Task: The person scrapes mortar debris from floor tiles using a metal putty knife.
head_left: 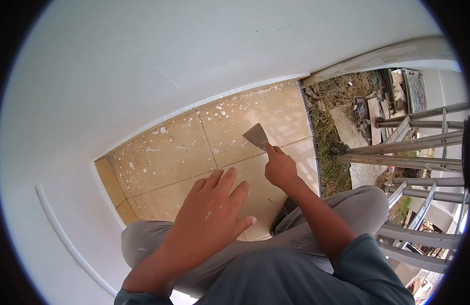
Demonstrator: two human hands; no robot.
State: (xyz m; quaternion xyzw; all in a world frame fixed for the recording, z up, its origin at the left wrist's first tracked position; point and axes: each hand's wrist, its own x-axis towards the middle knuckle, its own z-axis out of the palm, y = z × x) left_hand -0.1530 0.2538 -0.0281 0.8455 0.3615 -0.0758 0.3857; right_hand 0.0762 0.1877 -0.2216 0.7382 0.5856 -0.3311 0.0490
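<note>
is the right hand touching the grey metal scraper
Touching: the head view shows the right hand gripping the flat grey metal scraper, forefinger laid along it, over the tan floor tiles.

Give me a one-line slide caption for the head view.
Right hand presses a scraper to paint-flecked floor tiles; left hand hovers open.

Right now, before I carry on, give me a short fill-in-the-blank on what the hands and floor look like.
1. The right hand holds a ____ with its blade on the floor tiles.
2. The left hand is open, fingers spread, and holds ____.
3. The tiles are spattered with ____ specks.
4. Beyond the tiled edge, to the right, stands a wooden ____.

Missing words: scraper; nothing; white; ladder
</note>
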